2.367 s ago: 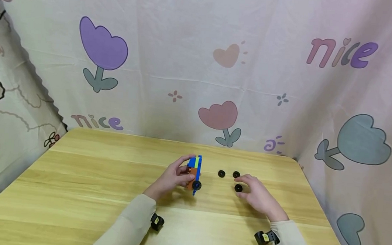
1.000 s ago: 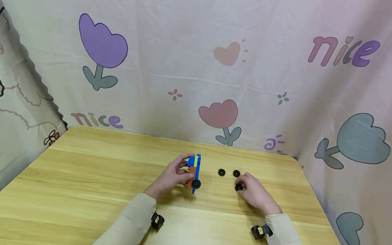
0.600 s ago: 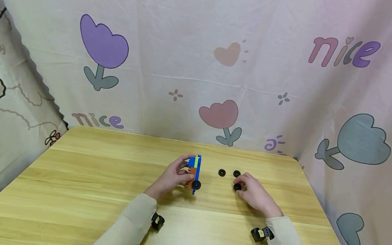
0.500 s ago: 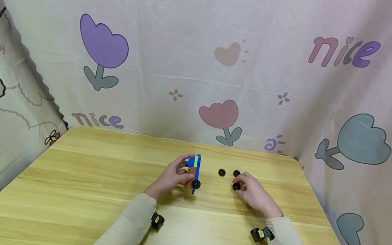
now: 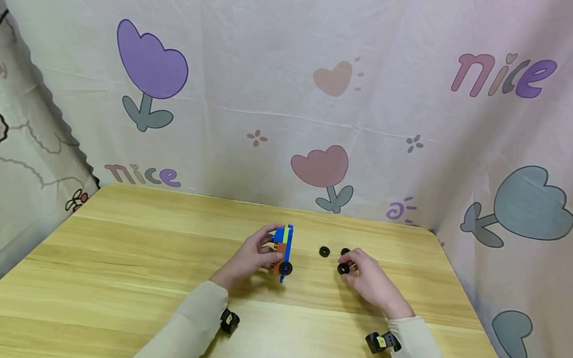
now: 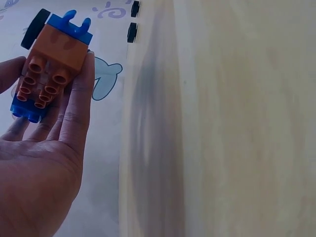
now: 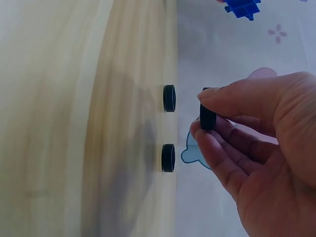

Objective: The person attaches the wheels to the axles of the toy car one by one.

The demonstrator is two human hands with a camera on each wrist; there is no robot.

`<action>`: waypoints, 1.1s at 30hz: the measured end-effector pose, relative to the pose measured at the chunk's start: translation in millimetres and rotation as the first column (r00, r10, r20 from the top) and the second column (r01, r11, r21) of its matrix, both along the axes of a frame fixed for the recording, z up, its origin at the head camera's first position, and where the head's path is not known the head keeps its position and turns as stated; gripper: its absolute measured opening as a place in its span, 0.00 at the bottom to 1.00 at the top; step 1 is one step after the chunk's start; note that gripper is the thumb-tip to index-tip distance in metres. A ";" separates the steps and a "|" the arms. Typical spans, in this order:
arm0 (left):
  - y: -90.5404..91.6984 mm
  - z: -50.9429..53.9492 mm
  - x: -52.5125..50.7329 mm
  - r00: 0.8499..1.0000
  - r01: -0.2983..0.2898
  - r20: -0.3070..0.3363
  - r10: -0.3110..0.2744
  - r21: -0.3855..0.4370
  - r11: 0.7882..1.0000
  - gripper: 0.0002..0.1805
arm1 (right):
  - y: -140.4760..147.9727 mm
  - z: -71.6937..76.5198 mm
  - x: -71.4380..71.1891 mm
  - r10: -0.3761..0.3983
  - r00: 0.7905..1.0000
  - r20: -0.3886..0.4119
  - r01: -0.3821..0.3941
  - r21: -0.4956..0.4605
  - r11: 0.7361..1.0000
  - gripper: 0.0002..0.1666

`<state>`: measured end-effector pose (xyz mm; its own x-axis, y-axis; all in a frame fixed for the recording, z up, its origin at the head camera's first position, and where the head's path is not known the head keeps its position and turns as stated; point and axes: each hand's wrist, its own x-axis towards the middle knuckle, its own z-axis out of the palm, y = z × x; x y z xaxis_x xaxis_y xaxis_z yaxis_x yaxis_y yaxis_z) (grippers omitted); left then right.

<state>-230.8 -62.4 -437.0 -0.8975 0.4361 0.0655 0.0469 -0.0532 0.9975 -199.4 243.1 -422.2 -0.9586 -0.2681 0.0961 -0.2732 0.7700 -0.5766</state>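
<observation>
My left hand (image 5: 250,258) holds a toy car of building blocks (image 5: 280,251) on its side above the table. Its body is orange and blue with a yellow-green strip, and one black wheel (image 5: 285,268) is mounted near its lower end. In the left wrist view, the car's orange studs (image 6: 60,75) face the palm side, between thumb and fingers. My right hand (image 5: 371,278) pinches a loose black wheel (image 7: 207,111) between thumb and fingertips, raised off the tabletop. Two more black wheels lie flat: one (image 5: 324,252) nearer the car, the other (image 5: 345,252) partly behind the right hand's fingers.
The wooden table (image 5: 131,257) reaches back to a patterned curtain (image 5: 252,90) that hangs behind and at both sides. A black wrist camera (image 5: 229,322) is strapped to the left wrist and another black camera (image 5: 377,343) to the right.
The right hand came down over the nearest loose wheel, pinched it and lifted it, shifting slightly left and away from me. The left hand and the car have hardly moved.
</observation>
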 end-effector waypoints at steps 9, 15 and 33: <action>0.3 2.7 1.0 1.000 0.003 0.002 -0.003 0.002 1.000 0.35 | -6.6 6.3 2.4 0.038 0.998 -0.051 -0.037 0.017 0.999 0.17; 1.0 1.7 1.9 1.000 0.012 0.004 -0.012 -0.001 1.000 0.35 | -11.5 10.2 5.0 0.048 0.995 -0.088 -0.047 0.013 0.999 0.18; 3.8 -2.2 3.6 1.000 0.018 -0.006 -0.018 -0.010 1.000 0.34 | -23.3 17.6 8.4 0.095 0.982 -0.162 -0.097 -0.009 0.995 0.18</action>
